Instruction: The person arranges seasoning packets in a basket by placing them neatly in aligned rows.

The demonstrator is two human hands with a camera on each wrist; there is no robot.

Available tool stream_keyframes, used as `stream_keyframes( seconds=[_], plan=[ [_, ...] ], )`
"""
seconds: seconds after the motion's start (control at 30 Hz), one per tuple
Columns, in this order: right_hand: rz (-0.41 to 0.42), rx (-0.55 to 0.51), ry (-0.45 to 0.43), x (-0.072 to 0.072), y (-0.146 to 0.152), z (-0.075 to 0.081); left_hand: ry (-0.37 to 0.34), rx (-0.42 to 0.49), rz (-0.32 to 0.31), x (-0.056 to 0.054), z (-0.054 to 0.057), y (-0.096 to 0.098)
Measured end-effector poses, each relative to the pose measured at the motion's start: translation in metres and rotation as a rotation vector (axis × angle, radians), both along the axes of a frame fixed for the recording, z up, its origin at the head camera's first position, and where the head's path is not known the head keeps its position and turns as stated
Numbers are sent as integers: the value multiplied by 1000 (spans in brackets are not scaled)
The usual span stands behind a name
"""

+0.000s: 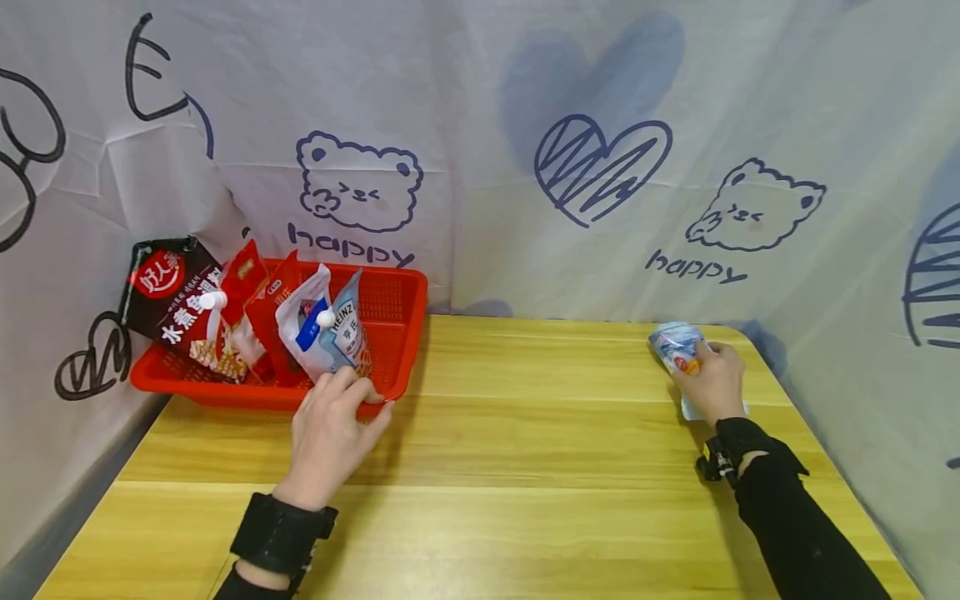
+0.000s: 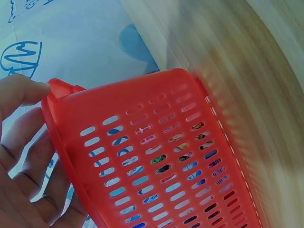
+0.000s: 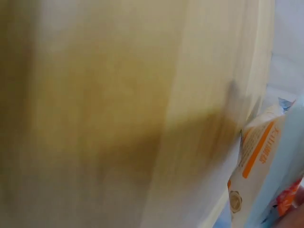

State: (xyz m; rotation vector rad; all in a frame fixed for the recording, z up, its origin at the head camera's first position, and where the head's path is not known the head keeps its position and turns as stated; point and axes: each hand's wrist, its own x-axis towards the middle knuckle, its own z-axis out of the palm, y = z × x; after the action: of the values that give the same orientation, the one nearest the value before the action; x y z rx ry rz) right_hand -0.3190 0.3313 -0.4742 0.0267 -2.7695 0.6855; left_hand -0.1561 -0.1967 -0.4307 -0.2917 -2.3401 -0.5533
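Note:
My left hand grips the front rim of a red plastic basket near its right corner. In the left wrist view, the fingers curl at the rim beside the slotted basket wall. Inside the basket stand several food packets, among them a black pouch, a red packet and a light blue Heinz pouch. Far to the right, my right hand holds a pale blue and white packet near the table's back right corner. Its side with orange print shows in the right wrist view.
The wooden table stretches between the two hands. A white cloth with drawings hangs along the back and both sides. The basket stands at the back left, against the cloth.

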Motion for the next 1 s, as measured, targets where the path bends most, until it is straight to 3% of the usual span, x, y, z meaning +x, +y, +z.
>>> stream_keyframes(
  seconds=[0.13,0.37,0.67,1.0],
  plan=[
    [52,24,107,4,-3,0,1,1,-2,0,0,0],
    [126,-38,193,15,-21,8,3,-7,-4,0,1,1],
    [153,-116,281,35,-58,28,-58,-30,1,2,9,1],
    [236,-208,447,59,-106,42,-121,-47,7,4,15,5]
  ],
)
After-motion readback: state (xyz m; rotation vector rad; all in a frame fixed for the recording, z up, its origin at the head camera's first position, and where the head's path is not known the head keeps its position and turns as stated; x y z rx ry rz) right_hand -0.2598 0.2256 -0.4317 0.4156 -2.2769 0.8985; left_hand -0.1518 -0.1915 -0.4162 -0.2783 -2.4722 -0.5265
